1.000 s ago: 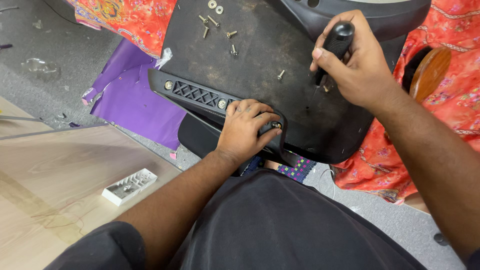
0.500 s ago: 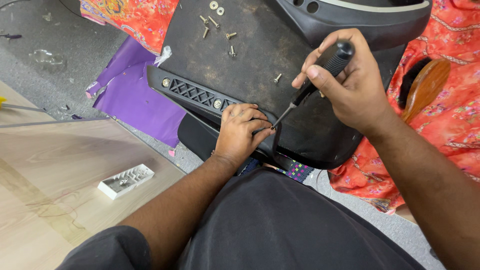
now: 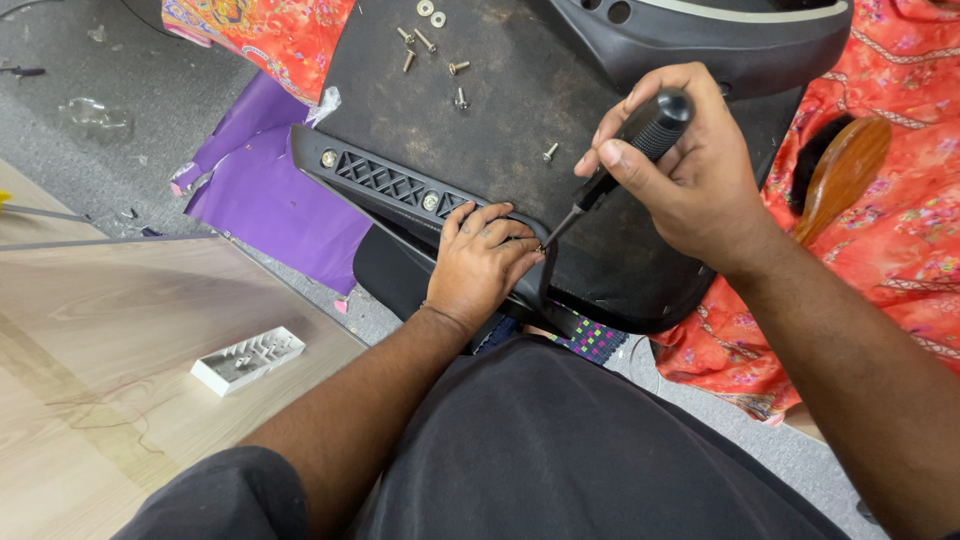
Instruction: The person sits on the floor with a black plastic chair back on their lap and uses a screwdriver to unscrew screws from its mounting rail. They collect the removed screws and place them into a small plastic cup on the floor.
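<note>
The right hand is closing around the ribbed black handle of a screwdriver, thumb pressing along its side, and is holding the tool slanted so that its thin shaft is running down and to the left. The tip is meeting a screw at the near end of a black plastic armrest bracket, close to the near edge of the upturned chair seat. The left hand is lying on that same end of the bracket with its fingers curled over it, fingertips just beside the screw; the two hands are sitting close together but not touching.

The bracket is lying across the dark underside of the seat, running from the seat's left edge toward its near edge, with two more fasteners showing along it. Loose screws and washers are lying scattered near the seat's far edge, and one single screw is sitting near the middle. A purple sheet is lying on the floor left of the seat, and a white plastic tray is resting on the wooden board at the lower left.
</note>
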